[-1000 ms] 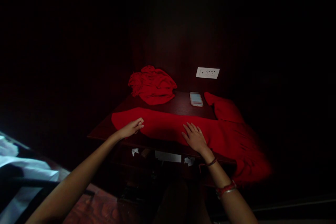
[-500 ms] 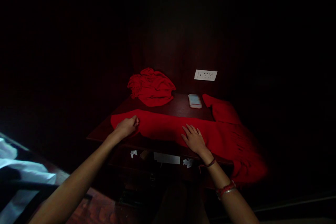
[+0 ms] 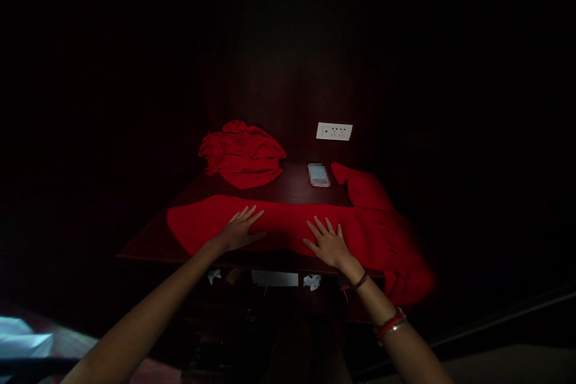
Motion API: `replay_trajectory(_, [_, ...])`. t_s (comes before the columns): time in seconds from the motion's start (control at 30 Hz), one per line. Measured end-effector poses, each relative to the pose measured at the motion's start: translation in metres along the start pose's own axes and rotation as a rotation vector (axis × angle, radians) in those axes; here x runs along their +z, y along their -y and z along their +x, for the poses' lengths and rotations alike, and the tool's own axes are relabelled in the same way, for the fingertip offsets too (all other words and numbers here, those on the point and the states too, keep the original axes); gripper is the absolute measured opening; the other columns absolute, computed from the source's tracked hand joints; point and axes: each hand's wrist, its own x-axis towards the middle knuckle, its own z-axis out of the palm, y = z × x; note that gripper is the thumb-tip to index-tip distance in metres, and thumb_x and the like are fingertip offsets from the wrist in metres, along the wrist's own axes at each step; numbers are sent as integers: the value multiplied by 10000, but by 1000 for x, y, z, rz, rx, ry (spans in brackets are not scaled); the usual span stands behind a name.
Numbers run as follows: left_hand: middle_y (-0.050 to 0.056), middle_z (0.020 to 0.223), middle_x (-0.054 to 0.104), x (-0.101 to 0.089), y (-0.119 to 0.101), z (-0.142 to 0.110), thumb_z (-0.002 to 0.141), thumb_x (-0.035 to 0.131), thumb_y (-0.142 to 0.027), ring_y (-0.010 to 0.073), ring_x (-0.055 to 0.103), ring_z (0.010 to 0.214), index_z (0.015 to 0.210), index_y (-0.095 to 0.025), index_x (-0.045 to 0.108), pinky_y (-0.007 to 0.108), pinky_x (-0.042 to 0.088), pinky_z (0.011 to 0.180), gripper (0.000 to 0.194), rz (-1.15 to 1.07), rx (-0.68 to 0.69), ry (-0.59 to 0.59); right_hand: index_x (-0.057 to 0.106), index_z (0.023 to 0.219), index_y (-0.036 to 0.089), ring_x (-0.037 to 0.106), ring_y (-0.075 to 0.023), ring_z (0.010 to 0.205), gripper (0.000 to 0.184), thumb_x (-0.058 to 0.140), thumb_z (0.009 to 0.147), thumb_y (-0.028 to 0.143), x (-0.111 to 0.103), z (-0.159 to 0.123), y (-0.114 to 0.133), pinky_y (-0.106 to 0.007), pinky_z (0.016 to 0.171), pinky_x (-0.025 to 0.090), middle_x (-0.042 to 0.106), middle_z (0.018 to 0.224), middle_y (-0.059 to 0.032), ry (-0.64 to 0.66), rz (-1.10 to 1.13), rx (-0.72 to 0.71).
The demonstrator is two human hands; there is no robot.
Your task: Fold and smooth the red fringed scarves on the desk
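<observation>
A long red cloth (image 3: 281, 225), which looks like a fringed scarf or shawl, lies spread along the front of the dark table (image 3: 148, 240). Flat on its left half rests my left hand (image 3: 240, 230), fingers apart. My right hand (image 3: 329, 244) presses on the cloth further right, its fingers also spread. Neither hand grips anything. The cloth's right part is bunched in folds and hangs past the table edge. A second red cloth (image 3: 247, 156) with a fringe sits crumpled at the back left.
A phone (image 3: 318, 175) lies near the back of the table. Above it, a white socket plate (image 3: 334, 131) is on the dark wall. Below the tabletop, crumpled white paper (image 3: 312, 281) and a pale flat piece (image 3: 275, 278) show on a shelf. Pale fabric (image 3: 22, 339) is at lower left.
My left hand was closed in a fist at the cloth's left part; it has opened and now lies flat. My right hand stays spread on the cloth. The view has shifted slightly right.
</observation>
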Motion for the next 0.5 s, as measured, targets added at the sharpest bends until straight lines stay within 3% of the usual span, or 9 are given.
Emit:
replay_trajectory(0.1, [102,1348,107,-13,-7,8,713,230,-642,291,58,1212,1287,-236,164,438,126,942,705,-8,-48,86,245,1265,239,139,-279,1201,558,166,792,524,-11,11,8,-503,925,81,224,1328,-51,-32,16,-42])
replay_trajectory(0.17, [77,1355,77,-19,-16,18,764,174,-586,289,22,1214,1282,-257,172,463,93,939,614,14,-65,57,246,1265,230,145,-237,1205,502,157,822,449,-14,21,16,-463,944,88,232,1326,-42,-80,27,-78])
replay_trajectory(0.27, [43,1360,36,-18,-24,34,799,143,-527,283,12,1216,1279,-289,165,470,90,934,536,27,-54,44,224,1270,256,127,-245,1209,497,164,818,456,-11,30,20,-483,934,97,196,1339,-28,0,43,-61])
replay_trajectory(0.4, [57,1356,-16,-8,-17,45,736,190,-621,309,-3,1208,1284,-298,110,470,104,930,641,-7,-68,213,182,1255,371,35,-288,1216,508,153,781,550,1,25,11,-537,914,40,124,1356,35,59,48,-46])
replay_trajectory(0.5, [59,1352,-58,-7,-9,49,686,185,-680,303,-57,1203,1285,-300,74,456,76,941,718,-45,-67,265,183,1258,362,27,-269,1220,525,159,774,561,3,16,6,-502,933,35,144,1352,32,44,46,-60])
